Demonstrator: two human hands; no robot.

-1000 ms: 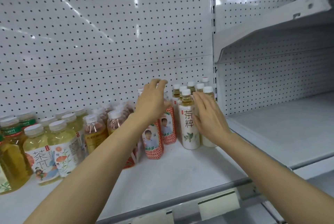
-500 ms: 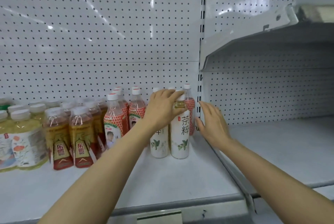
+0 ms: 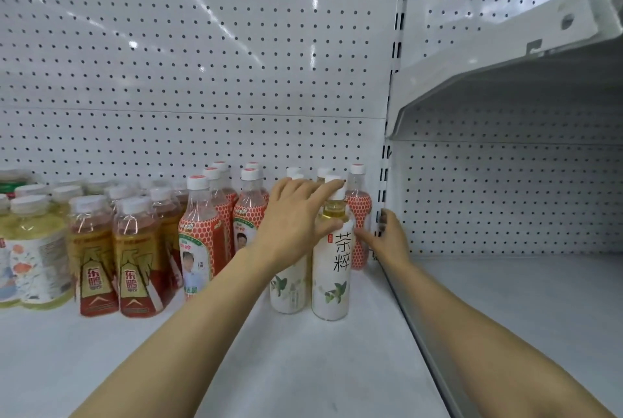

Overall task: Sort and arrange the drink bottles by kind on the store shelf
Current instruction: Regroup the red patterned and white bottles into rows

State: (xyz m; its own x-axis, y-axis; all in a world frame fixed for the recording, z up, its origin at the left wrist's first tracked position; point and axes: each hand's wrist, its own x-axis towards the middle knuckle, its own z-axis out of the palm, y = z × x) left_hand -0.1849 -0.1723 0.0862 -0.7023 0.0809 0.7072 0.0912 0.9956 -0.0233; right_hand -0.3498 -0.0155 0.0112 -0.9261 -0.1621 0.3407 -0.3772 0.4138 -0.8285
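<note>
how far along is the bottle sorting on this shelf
Mostly done: the pale tea bottles, amber bottles with red-gold labels and red honeycomb bottles stand grouped by kind. In hand: the left hand rests on the front white-label tea bottle; the right hand reaches beside it. Left: one honeycomb bottle stands apart behind the white ones.

Both bare forearms reach forward and slightly inward from the lower corners of the view, the left one crossing toward the middle. The left hand (image 3: 296, 218) is raised, back of the hand upward, fingers spread and curved forward, the index finger stretched furthest and the thumb angled out beneath it toward the right. The right hand (image 3: 387, 239) sits lower and a little further right, palm turned inward, fingers loosely extended toward the left. Its wrist is nearly straight. The two hands are near each other, not touching.
</note>
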